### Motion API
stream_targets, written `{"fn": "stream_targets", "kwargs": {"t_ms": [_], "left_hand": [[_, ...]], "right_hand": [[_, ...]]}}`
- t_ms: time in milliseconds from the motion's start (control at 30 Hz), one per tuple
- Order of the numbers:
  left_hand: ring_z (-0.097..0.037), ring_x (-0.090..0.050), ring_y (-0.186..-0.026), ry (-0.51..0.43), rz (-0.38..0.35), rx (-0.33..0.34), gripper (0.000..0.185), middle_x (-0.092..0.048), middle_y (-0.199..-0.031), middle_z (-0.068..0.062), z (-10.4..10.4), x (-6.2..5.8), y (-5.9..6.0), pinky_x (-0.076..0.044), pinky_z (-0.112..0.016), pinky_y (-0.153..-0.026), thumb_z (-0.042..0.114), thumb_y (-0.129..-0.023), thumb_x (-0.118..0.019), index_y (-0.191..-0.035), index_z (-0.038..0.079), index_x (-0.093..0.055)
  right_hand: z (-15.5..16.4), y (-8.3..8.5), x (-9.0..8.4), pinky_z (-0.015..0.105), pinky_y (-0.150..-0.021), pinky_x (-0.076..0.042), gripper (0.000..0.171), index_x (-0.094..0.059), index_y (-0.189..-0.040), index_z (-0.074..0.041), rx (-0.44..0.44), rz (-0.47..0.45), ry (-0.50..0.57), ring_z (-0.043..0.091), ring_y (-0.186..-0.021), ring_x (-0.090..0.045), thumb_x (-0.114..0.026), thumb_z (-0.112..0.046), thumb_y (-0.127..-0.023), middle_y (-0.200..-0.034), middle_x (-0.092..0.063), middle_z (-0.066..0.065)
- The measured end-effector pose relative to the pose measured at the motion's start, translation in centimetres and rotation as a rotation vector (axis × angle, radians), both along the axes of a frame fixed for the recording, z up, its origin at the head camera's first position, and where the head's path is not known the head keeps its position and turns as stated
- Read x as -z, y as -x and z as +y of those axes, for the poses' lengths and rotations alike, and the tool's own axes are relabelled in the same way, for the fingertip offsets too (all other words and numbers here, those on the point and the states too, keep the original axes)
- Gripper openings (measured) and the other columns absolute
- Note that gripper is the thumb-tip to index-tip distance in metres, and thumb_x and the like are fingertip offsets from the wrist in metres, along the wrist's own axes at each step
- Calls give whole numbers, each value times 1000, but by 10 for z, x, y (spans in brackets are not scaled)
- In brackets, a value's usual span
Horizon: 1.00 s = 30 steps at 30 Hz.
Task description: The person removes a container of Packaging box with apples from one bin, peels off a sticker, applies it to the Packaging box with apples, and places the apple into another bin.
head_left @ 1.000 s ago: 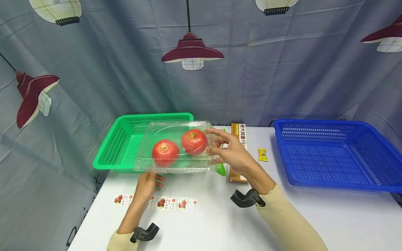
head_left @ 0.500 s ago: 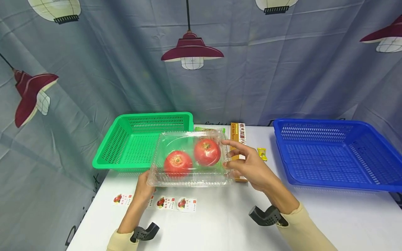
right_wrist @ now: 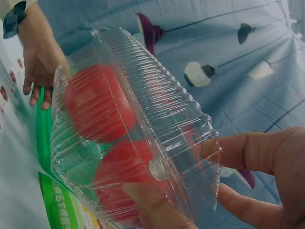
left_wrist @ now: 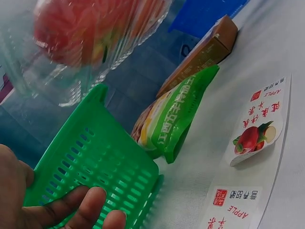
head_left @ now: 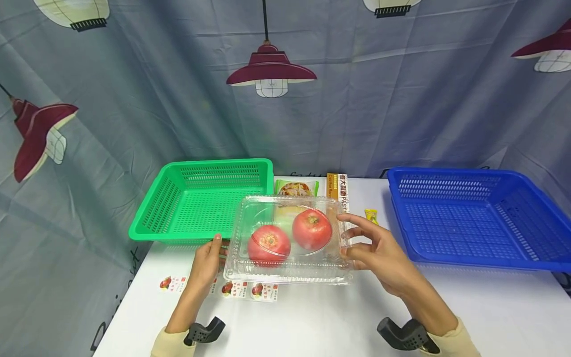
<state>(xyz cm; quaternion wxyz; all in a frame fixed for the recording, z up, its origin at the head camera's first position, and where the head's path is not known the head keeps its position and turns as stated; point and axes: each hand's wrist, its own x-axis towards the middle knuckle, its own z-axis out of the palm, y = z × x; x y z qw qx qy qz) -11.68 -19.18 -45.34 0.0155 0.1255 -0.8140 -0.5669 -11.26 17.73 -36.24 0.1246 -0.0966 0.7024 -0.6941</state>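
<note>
A clear plastic clamshell box [head_left: 285,272] with a closed lid holds two red apples [head_left: 312,229]. It is held up above the table, and its far side overlaps the goods behind it. My right hand [head_left: 383,253] grips the box at its right end; thumb and fingers press on the lid and side in the right wrist view. At the opposite end, my left hand [head_left: 205,263] has its fingers loosely extended close beside the box. Space shows between those fingers and the box [left_wrist: 71,90] in the left wrist view. A row of apple stickers [head_left: 263,291] lies below the box.
A green basket [head_left: 151,208] stands at the back left and a blue basket [head_left: 401,218] at the right. Between them lie a green food packet [head_left: 296,188], a pasta box [head_left: 337,186] and a small yellow wrapped packet [head_left: 371,215]. A curtain hangs behind the table.
My right hand has brought the box with the apples rightward and nearer, away from over the green basket. The left hand has stayed nearly in place, and the green packet now shows behind the box.
</note>
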Motion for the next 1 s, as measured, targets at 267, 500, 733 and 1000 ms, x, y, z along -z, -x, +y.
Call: {"fn": "stream_targets", "kwargs": {"t_ms": [267, 500, 733, 1000], "left_hand": [[-27, -64, -78, 11, 14, 26, 65, -67, -92, -14, 0, -1, 0, -45, -37, -63, 49, -106, -28, -117, -4, -63], [-25, -64, -78, -14, 5, 31, 64, -67, -93, -13, -1, 0, -1, -45, -36, -64, 49, -106, -29, -116, -5, -62], [-25, -64, -76, -17, -12, 21, 67, -67, -91, -12, -1, 2, 1, -44, -34, -62, 53, -105, -30, -115, -4, -63], [-25, -64, -76, -23, -17, 22, 65, -66, -92, -12, -2, 4, 2, -45, -37, -63, 52, -105, -29, -116, -2, -64]], "right_hand": [[19, -18, 3, 44, -68, -58, 57, -47, -141, -4, 0, 46, -13, 31, -80, -67, -66, 5, -87, -117, -41, 28], [36, -36, 6, 41, -66, -57, 57, -46, -143, -6, 16, 54, -31, 25, -78, -68, -66, 3, -90, -120, -40, 26], [58, -51, 14, 46, -69, -57, 57, -44, -145, -6, -19, 97, -5, 21, -81, -68, -58, 10, -92, -120, -38, 27], [76, -68, 26, 46, -69, -57, 58, -41, -147, -7, 5, 23, -76, 25, -92, -68, -59, 7, -93, -124, -46, 15]]}}
